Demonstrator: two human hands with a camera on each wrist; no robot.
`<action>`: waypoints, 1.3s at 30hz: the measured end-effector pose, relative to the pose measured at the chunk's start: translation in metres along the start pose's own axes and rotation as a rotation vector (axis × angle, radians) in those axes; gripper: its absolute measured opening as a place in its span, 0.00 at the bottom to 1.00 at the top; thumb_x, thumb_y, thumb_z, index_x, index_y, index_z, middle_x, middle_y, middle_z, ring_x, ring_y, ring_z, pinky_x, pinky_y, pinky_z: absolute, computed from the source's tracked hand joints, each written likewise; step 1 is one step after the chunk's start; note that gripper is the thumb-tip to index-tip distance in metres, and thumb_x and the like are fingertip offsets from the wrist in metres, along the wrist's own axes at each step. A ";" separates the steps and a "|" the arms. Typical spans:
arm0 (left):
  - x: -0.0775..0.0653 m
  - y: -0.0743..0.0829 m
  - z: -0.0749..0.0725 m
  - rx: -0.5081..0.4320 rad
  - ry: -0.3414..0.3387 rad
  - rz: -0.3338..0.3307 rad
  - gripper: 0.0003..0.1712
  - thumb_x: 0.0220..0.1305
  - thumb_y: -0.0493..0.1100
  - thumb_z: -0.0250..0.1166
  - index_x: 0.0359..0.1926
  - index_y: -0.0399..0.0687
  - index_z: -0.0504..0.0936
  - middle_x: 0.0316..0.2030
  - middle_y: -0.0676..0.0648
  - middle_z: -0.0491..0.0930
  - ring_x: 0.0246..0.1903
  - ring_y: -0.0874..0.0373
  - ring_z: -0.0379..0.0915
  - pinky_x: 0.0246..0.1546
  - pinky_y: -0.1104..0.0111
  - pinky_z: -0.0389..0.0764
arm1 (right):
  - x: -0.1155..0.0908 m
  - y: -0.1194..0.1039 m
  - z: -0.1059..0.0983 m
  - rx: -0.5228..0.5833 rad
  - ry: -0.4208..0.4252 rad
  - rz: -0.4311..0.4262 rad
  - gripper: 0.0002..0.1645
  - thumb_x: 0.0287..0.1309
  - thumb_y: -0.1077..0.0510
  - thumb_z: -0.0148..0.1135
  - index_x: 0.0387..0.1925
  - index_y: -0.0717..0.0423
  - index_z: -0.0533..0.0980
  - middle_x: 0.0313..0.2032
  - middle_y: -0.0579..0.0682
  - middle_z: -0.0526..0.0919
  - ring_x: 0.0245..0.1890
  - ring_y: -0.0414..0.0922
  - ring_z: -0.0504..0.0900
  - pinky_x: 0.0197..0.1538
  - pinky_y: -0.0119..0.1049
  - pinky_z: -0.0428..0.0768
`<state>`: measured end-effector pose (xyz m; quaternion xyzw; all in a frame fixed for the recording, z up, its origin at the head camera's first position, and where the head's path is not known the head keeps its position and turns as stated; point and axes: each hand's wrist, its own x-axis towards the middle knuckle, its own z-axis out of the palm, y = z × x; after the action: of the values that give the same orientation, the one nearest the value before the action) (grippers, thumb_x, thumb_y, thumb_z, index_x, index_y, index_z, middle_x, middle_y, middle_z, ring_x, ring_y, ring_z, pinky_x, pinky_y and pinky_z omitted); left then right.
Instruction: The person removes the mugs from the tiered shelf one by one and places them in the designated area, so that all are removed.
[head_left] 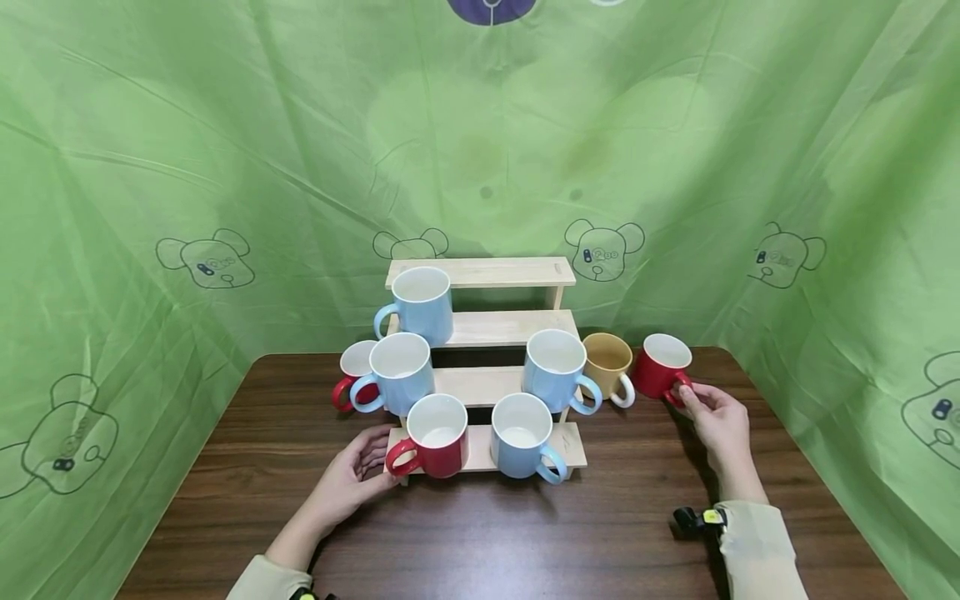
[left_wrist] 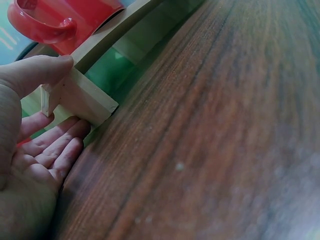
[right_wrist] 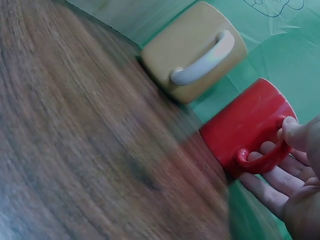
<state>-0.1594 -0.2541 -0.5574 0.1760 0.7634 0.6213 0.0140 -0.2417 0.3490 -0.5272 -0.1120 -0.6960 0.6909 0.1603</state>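
My right hand (head_left: 722, 423) pinches the handle of a red mug (head_left: 656, 372) with a white inside, which stands upright on the table at the far right. In the right wrist view the thumb presses the top of that handle, with fingers behind it. A tan mug (right_wrist: 192, 50) with a white handle stands just beside it. My left hand (head_left: 348, 479) grips the left end of the lowest step of a wooden tiered shelf (head_left: 480, 447), thumb at the front corner and fingers on the far side. Close by the left thumb, another red mug (head_left: 447, 454) sits on that step.
Light blue mugs stand on the shelf: one (head_left: 517, 442) low right, one (head_left: 551, 379) above it, one (head_left: 405, 379) on the left, one (head_left: 427, 312) higher up. Behind the shelf's left side is a red-handled mug (head_left: 356, 360). Green cloth (head_left: 300, 167) surrounds the table (head_left: 600, 533).
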 end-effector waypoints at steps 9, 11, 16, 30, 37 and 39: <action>0.000 0.002 0.000 -0.001 -0.005 -0.002 0.41 0.66 0.31 0.77 0.76 0.32 0.68 0.64 0.33 0.80 0.60 0.57 0.82 0.62 0.74 0.81 | 0.000 -0.006 -0.009 -0.156 -0.081 -0.011 0.23 0.75 0.62 0.69 0.58 0.81 0.78 0.36 0.35 0.91 0.34 0.33 0.91 0.42 0.26 0.89; 0.000 0.003 0.000 0.001 -0.002 -0.004 0.41 0.66 0.31 0.77 0.76 0.32 0.68 0.64 0.33 0.81 0.60 0.57 0.82 0.62 0.74 0.81 | 0.000 -0.007 -0.009 -0.224 -0.081 -0.013 0.24 0.76 0.60 0.68 0.59 0.80 0.78 0.35 0.32 0.91 0.33 0.34 0.90 0.40 0.26 0.88; 0.000 0.004 -0.002 0.003 0.004 -0.003 0.41 0.66 0.31 0.77 0.75 0.31 0.68 0.63 0.33 0.81 0.60 0.57 0.82 0.62 0.75 0.81 | 0.001 -0.007 -0.009 -0.298 -0.088 -0.011 0.25 0.77 0.59 0.68 0.60 0.79 0.78 0.35 0.32 0.90 0.32 0.33 0.89 0.39 0.26 0.87; -0.003 0.002 0.000 0.006 0.010 -0.010 0.40 0.66 0.32 0.77 0.75 0.35 0.70 0.63 0.33 0.81 0.59 0.58 0.83 0.62 0.74 0.81 | -0.012 -0.046 -0.018 -0.798 0.010 -0.189 0.34 0.70 0.43 0.74 0.66 0.63 0.80 0.57 0.68 0.88 0.36 0.31 0.84 0.46 0.43 0.75; -0.001 0.003 0.001 0.014 0.016 -0.015 0.40 0.66 0.32 0.77 0.75 0.33 0.69 0.62 0.33 0.81 0.59 0.59 0.83 0.62 0.75 0.81 | -0.021 -0.067 -0.019 -0.642 -0.033 -0.224 0.34 0.66 0.47 0.79 0.66 0.60 0.80 0.57 0.59 0.89 0.35 0.16 0.79 0.38 0.17 0.79; -0.001 0.003 0.001 0.013 0.014 -0.018 0.40 0.66 0.32 0.77 0.75 0.34 0.69 0.63 0.33 0.81 0.59 0.59 0.83 0.62 0.75 0.81 | -0.026 -0.067 -0.016 -0.565 -0.090 -0.228 0.34 0.66 0.50 0.80 0.66 0.61 0.79 0.54 0.50 0.89 0.38 0.21 0.83 0.40 0.18 0.81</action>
<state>-0.1576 -0.2525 -0.5545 0.1649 0.7690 0.6175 0.0133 -0.2076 0.3527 -0.4620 -0.0425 -0.8751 0.4517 0.1683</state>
